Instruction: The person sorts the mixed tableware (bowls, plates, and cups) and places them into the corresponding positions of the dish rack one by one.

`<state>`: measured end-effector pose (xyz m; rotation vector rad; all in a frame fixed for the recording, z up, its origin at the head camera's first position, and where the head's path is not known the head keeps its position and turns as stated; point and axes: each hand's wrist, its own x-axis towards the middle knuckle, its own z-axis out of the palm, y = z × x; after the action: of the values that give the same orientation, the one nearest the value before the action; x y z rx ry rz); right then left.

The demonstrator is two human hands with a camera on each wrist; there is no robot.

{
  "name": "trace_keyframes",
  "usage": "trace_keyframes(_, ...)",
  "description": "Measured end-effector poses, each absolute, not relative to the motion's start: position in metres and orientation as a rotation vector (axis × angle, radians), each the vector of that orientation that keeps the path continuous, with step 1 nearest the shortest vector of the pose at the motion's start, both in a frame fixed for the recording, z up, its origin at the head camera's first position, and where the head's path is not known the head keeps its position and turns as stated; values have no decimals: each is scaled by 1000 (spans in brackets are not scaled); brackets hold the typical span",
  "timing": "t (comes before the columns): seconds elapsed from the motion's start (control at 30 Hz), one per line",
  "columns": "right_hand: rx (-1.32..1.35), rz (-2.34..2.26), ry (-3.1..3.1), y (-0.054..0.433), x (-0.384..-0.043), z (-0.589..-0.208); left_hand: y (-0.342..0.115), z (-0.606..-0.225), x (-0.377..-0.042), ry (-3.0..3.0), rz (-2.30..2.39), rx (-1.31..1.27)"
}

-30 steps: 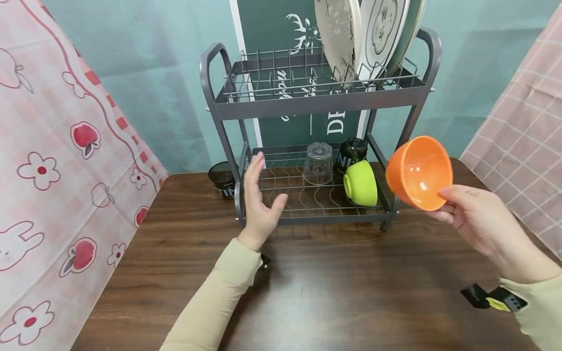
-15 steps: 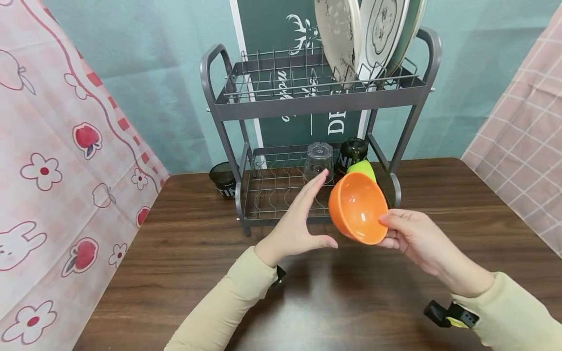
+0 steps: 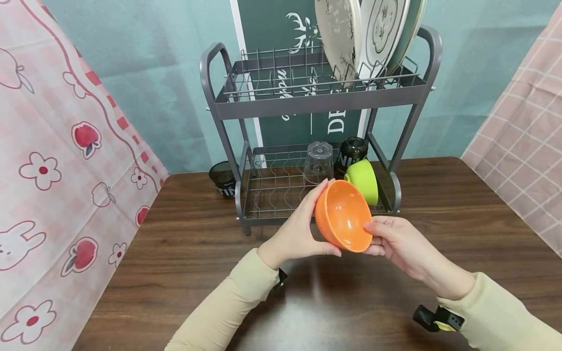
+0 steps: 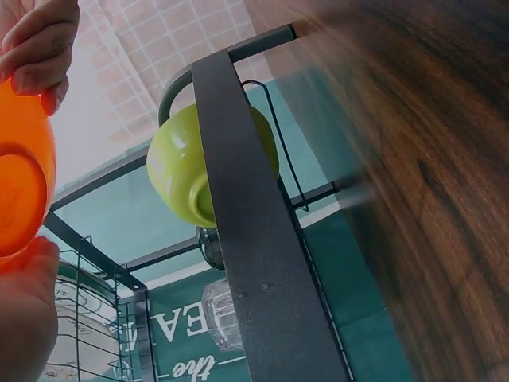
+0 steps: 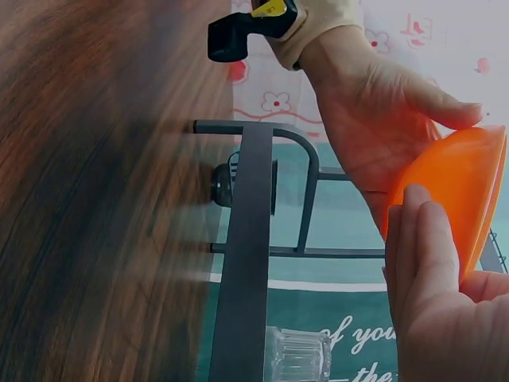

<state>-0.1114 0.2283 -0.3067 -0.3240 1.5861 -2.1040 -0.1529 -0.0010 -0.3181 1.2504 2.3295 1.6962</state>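
A glossy orange bowl (image 3: 344,217) is held up in front of the dish rack, its open side facing the head camera. My right hand (image 3: 401,251) pinches its right rim, thumb inside and fingers behind. Around the bowl's left side lies my left hand (image 3: 291,239), with the thumb along the bottom and the fingers at the top. The right wrist view shows the left palm against the bowl's outer wall (image 5: 445,179). Behind, a lime green bowl (image 3: 366,185) lies on its side on the lower tier of the grey rack (image 3: 322,103).
Upside-down on the lower tier are a clear glass (image 3: 318,161) and a black lettered cup (image 3: 352,150). Another black cup (image 3: 223,178) stands left of the rack. Several plates (image 3: 335,41) stand upright on the upper tier. A brown wooden table (image 3: 184,273) supports everything.
My right hand has brought the orange bowl leftward and down, in front of the rack. My left hand has moved right and now lies around the bowl's left side.
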Motion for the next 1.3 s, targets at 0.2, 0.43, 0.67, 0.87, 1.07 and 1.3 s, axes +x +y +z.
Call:
trace_keyframes(0.2,-322,-2087,1602,227,-115,-304,0,-321,-155,2349,1754,1181)
trace_keyframes(0.43,-293,-2044,1806,236,-125,-296,-2,-329,-164,2382,1820,1095)
trace_keyframes(0.67,-256,-2231,2004,256,-147,-284,-6,-336,-186,2500,1800,1004)
trace_keyframes(0.87,-198,-2362,2426,269,-165,-274,-9,-339,-200,2527,1752,864)
trace_keyframes(1.07,50,-2514,2704,275,-190,-263,-9,-342,-210,2541,1699,760)
trace_keyframes(1.3,23,-2615,2586,272,-213,-257,-5,-341,-221,2625,1548,733)
